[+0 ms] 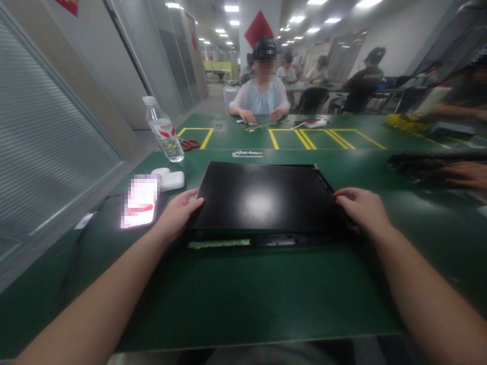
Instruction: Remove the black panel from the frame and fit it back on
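Note:
A black, glossy screen panel [254, 197] lies in front of me, over a dark frame [281, 240] whose near edge shows beneath it. A light glare sits on the panel's middle. My left hand [180, 212] is closed on the panel's left edge, thumb on top. At the right edge, my right hand [359, 207] pinches with thumb and fingers; whether it also touches the frame there is hard to tell. Along the frame's near side shows a green circuit strip [219, 244], left of centre.
On the left are a lit phone [140, 202], a white case [172, 180], a water bottle [164, 129] and red-handled scissors [190, 145]. Small white strips [247, 153] lie beyond the panel. A person [261, 86] sits opposite; another person's hand [470, 175] is at right, near a dark object.

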Motion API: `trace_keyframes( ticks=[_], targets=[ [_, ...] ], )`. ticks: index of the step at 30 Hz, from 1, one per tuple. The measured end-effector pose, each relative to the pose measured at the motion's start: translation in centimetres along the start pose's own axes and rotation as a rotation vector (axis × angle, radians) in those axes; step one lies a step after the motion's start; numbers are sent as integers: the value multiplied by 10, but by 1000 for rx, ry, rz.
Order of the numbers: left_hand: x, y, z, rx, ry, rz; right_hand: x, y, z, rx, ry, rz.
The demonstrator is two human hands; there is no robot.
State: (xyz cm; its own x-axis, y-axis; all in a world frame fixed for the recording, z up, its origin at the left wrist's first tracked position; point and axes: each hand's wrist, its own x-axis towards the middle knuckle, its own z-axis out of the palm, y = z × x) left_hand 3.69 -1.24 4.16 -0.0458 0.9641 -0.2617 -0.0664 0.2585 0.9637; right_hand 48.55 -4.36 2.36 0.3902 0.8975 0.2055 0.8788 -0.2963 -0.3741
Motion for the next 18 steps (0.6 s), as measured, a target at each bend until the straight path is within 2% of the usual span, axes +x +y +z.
trace_keyframes(
  ticks=[18],
  targets=[
    [-3, 1, 4, 8, 40, 2, 0, 0, 1, 9, -7, -5]
  ],
)
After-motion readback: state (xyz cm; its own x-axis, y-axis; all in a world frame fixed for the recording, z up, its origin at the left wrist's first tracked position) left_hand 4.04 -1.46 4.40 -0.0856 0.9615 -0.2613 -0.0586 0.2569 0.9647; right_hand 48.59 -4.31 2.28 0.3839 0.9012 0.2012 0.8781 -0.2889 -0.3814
